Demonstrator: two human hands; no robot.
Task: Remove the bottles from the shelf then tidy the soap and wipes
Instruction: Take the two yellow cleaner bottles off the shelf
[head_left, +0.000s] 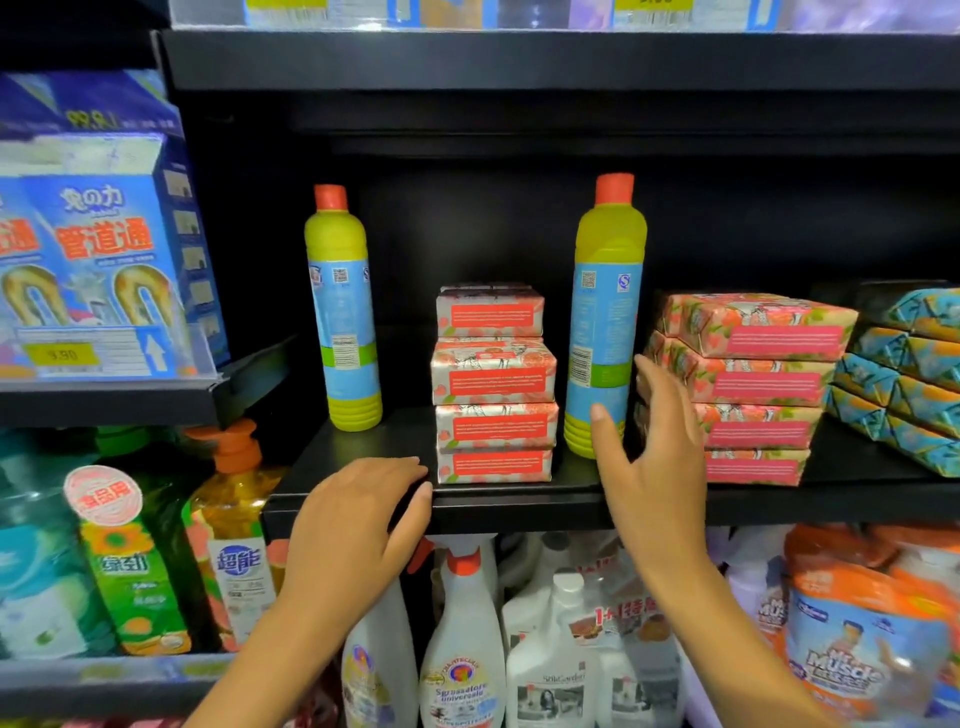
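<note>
- And the shelf (363, 460): black, looks like painted metal, matt and smooth.
- Now the left bottle (344, 312): yellow-green plastic, smooth with a faint sheen, ribbed at the base, matt orange cap.
- Over to the right bottle (605, 322): same plastic, glossy blue label catching light.
- The middle soap stack (494, 384): printed paper wrap, folded, slight sheen.
- The right soap stack (753, 387): paper wrap too, creased at the corners.
- Far right, the blue packs (906, 400): shiny, crinkled wrapping.
- Down below, a spray bottle (462, 654): white glossy plastic.
- Left, a blue box (104, 249): glossy printed card.

Yellow-green bottles (605, 317), red caps (614, 188).
</note>
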